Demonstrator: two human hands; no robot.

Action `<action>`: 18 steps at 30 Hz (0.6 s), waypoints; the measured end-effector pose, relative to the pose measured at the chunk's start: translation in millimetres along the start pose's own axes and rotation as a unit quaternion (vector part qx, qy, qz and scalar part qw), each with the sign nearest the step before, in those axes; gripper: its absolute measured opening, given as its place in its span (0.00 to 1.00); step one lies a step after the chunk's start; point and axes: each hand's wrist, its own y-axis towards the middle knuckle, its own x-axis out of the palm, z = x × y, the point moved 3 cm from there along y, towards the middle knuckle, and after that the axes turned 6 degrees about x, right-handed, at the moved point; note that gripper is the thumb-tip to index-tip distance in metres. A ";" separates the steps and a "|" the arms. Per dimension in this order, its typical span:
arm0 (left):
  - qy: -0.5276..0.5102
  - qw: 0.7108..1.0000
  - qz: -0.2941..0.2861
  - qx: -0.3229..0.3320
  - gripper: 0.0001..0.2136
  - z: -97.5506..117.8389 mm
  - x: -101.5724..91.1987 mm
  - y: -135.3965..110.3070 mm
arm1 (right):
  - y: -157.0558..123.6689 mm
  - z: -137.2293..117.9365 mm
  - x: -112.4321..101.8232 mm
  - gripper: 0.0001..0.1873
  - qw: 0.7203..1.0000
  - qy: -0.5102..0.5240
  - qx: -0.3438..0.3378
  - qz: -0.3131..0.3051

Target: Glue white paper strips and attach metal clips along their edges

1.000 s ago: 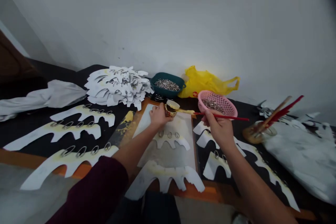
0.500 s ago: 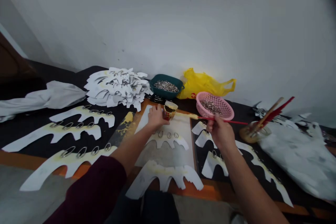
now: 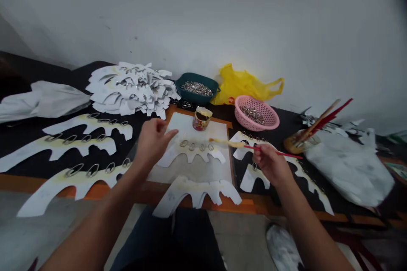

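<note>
My right hand (image 3: 270, 161) pinches the thin red handle of a brush (image 3: 233, 144), whose pale end is coated in yellowish paste and points left. Below the brush tip, a white cut-out piece (image 3: 190, 154) with several metal rings along its top lies on a pale board (image 3: 221, 131). My left hand (image 3: 155, 137) is empty, thumb apart from the fingers, above the board's left side. A small paste cup (image 3: 201, 119) stands at the back of that board, apart from both hands. Closer to me, a stack of white cut-outs (image 3: 197, 190) overlaps the board's front edge.
White pieces with rings (image 3: 76, 146) lie on the left; others (image 3: 254, 175) lie right. Behind are a pile of cut-outs (image 3: 130, 89), a green basket (image 3: 211, 87) and pink basket (image 3: 270, 116) of metal rings, and a yellow bag (image 3: 244, 84). A jar of brushes (image 3: 294, 144) stands right.
My left hand has let go of the paste cup, now standing on the board, and has drawn back left. The brush has moved down and toward me, over the ringed piece.
</note>
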 end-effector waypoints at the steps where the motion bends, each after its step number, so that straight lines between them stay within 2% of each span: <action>1: -0.018 1.000 0.016 -0.019 0.17 -3.3 -4.2 -6.7 | -3.9 2.6 -4.7 0.08 1.000 -0.019 -0.004 -0.002; 3: -0.051 0.998 0.024 -0.020 0.15 -2.5 -6.4 -20.9 | -9.6 6.7 -12.7 0.07 0.998 -0.053 -0.010 -0.011; 4: -0.059 0.998 0.002 0.002 0.14 2.4 -3.3 -28.6 | -11.1 8.0 -15.5 0.07 0.998 -0.066 -0.014 -0.014; 6: -0.069 0.990 -0.088 0.080 0.12 18.8 10.7 -46.3 | -12.0 9.2 -17.9 0.08 0.996 -0.084 -0.022 -0.014; 9: -0.053 0.946 -0.241 0.208 0.13 47.3 38.8 -75.5 | -10.2 9.6 -14.4 0.08 0.994 -0.107 -0.026 -0.013; 11: -0.014 0.918 -0.295 0.264 0.16 60.0 53.6 -89.4 | -8.8 9.9 -9.7 0.08 0.992 -0.124 -0.027 -0.015; 14: 0.040 0.897 -0.319 0.302 0.18 67.7 66.6 -96.6 | -7.4 10.9 -4.8 0.08 0.989 -0.145 -0.030 -0.022; 18: 0.075 0.886 -0.328 0.318 0.19 68.6 72.8 -94.1 | -7.5 9.7 -9.4 0.08 0.985 -0.168 -0.039 -0.032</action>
